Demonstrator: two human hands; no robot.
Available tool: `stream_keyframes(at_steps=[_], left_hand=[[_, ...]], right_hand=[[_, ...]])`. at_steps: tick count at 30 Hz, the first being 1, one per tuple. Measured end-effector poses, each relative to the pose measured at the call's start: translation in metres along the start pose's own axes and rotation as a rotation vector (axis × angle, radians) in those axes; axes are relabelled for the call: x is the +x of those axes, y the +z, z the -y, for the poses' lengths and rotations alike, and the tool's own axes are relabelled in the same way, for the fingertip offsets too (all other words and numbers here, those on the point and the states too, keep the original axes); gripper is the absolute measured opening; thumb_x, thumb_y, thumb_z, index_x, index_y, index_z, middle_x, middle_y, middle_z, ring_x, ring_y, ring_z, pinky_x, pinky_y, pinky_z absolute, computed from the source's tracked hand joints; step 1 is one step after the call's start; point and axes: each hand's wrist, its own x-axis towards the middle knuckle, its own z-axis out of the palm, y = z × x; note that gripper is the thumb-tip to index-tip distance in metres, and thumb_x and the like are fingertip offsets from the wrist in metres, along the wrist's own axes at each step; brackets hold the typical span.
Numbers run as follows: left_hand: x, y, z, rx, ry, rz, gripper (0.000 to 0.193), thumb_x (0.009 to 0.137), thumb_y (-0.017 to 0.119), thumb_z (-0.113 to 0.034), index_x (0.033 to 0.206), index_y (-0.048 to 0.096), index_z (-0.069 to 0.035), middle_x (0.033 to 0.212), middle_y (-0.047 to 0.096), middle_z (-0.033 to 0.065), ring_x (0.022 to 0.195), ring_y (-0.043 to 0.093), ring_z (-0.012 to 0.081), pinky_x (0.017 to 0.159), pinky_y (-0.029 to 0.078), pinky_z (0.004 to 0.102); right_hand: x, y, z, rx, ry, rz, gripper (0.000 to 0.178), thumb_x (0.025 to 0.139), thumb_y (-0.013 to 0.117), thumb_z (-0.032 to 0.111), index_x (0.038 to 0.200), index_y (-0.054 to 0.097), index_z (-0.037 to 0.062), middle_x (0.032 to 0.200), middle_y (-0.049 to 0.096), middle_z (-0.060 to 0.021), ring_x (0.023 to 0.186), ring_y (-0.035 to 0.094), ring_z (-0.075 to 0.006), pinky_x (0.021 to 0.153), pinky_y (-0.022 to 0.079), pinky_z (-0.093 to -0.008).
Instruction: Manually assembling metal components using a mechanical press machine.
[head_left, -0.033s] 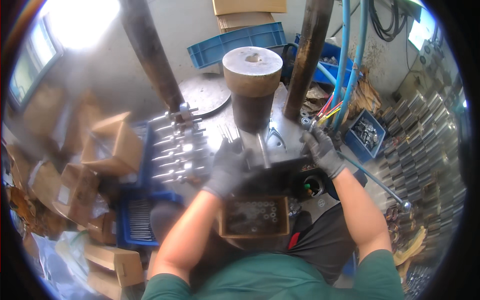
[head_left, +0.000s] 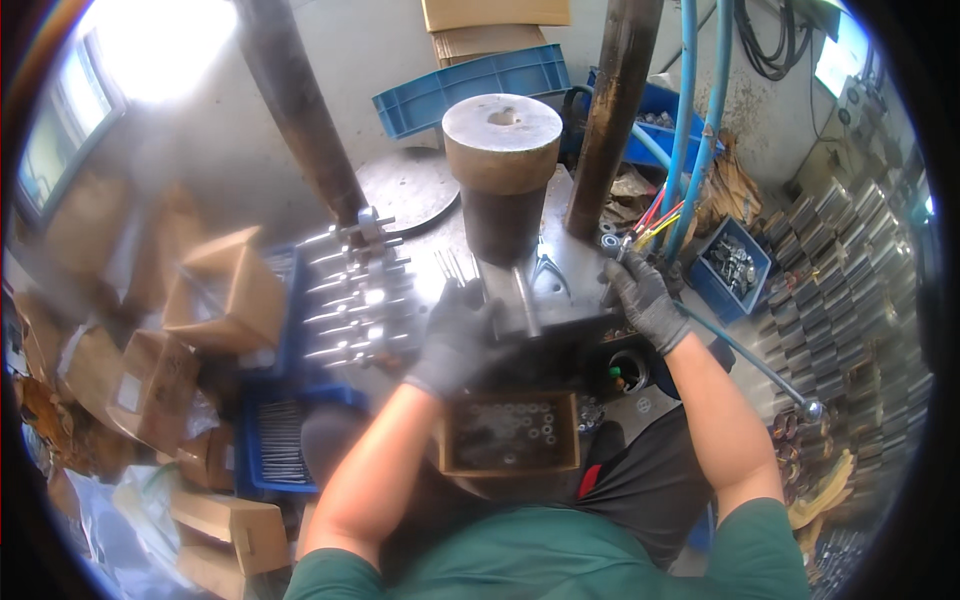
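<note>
My left hand, in a dark grey glove, is over the metal plate of the press. Several thin metal pins fan out just beyond its fingertips. The hand is blurred, so its grip on them is unclear. To its right a metal rod slants below the thick press ram. My right hand, gloved alike, is closed at the plate's right edge, its fingers curled around something small and hidden. A ring-shaped metal part shows just beyond those fingers. Blue-handled pliers lie between the hands.
Several metal rods with ring heads are lined up at left. A box of washers is near my lap. Blue bins and cartons crowd the left. A small blue bin of parts and stacked metal pieces are at right.
</note>
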Motion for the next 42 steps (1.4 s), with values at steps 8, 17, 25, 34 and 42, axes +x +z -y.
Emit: stream_keyframes(at_steps=[8, 17, 25, 34, 42], left_hand=[[-0.021, 0.035, -0.002, -0.071, 0.133, -0.138, 0.070, 0.071, 0.091, -0.029, 0.132, 0.063, -0.007, 0.144, 0.051, 0.0241, 0.139, 0.043, 0.0474, 0.119, 0.039, 0.0520], [-0.004, 0.040, -0.015, -0.218, 0.251, -0.269, 0.075, 0.064, 0.092, -0.023, 0.130, 0.062, -0.007, 0.114, 0.064, 0.0177, 0.110, 0.060, 0.0403, 0.098, 0.050, 0.0512], [-0.014, 0.031, -0.019, -0.186, 0.236, -0.235, 0.070, 0.068, 0.092, -0.021, 0.130, 0.062, -0.008, 0.108, 0.063, 0.0165, 0.104, 0.058, 0.0369, 0.091, 0.051, 0.0489], [-0.006, 0.037, -0.031, -0.388, 0.300, -0.406, 0.027, 0.074, 0.071, -0.003, 0.099, 0.062, -0.010, 0.090, 0.059, 0.0110, 0.089, 0.056, 0.0338, 0.084, 0.047, 0.0480], [0.013, 0.045, 0.018, -0.511, 0.072, -0.510, 0.044, 0.092, 0.075, -0.016, 0.132, 0.062, -0.003, 0.115, 0.062, 0.0111, 0.111, 0.061, 0.0253, 0.098, 0.051, 0.0408]], right_hand=[[-0.009, -0.002, 0.005, 0.033, 0.132, 0.022, 0.023, 0.108, 0.060, 0.022, 0.124, 0.063, 0.0055, 0.088, 0.062, 0.0004, 0.072, 0.059, -0.0082, 0.066, 0.051, -0.0283], [-0.024, -0.016, 0.016, -0.038, 0.127, 0.080, 0.025, 0.106, 0.062, 0.020, 0.127, 0.062, 0.0054, 0.090, 0.064, -0.0013, 0.075, 0.058, -0.0104, 0.069, 0.049, -0.0300], [-0.057, -0.088, 0.011, -0.853, 0.170, 0.598, 0.041, 0.105, 0.055, 0.039, 0.131, 0.063, 0.0084, 0.115, 0.072, -0.0244, 0.111, 0.068, -0.0428, 0.093, 0.053, -0.0487], [-0.195, -0.234, -0.098, -0.818, 0.809, 0.382, 0.047, 0.104, 0.052, 0.041, 0.135, 0.062, 0.0077, 0.103, 0.077, -0.0146, 0.099, 0.073, -0.0307, 0.092, 0.052, -0.0444], [-0.364, -0.339, -0.175, -0.610, 1.099, 0.211, 0.043, 0.101, 0.057, 0.043, 0.119, 0.073, 0.0075, 0.115, 0.075, -0.0150, 0.101, 0.072, -0.0314, 0.091, 0.054, -0.0427]])
